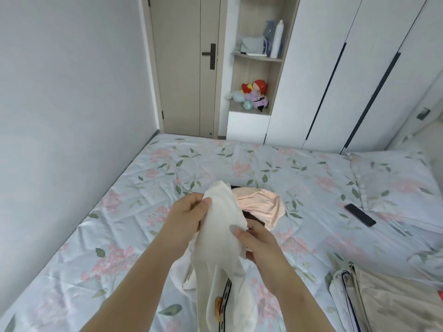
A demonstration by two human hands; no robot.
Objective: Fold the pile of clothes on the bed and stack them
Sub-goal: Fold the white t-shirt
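Note:
I hold a white garment (224, 226) up above the floral bed (134, 212); it hangs down bunched, with a black patterned band and an orange patch near its lower end. My left hand (189, 212) grips its upper edge, thumb on top. My right hand (256, 243) pinches the cloth lower down on the right side. Behind the garment lies the pile: a pale pink garment (261, 204) on top of something dark (254, 218), mostly hidden.
A black phone (360, 214) lies on the bed to the right, beside a floral pillow (393, 178). Folded beige bedding (388, 300) sits at the lower right. A wall runs along the bed's left side; a door, shelf and wardrobe stand behind.

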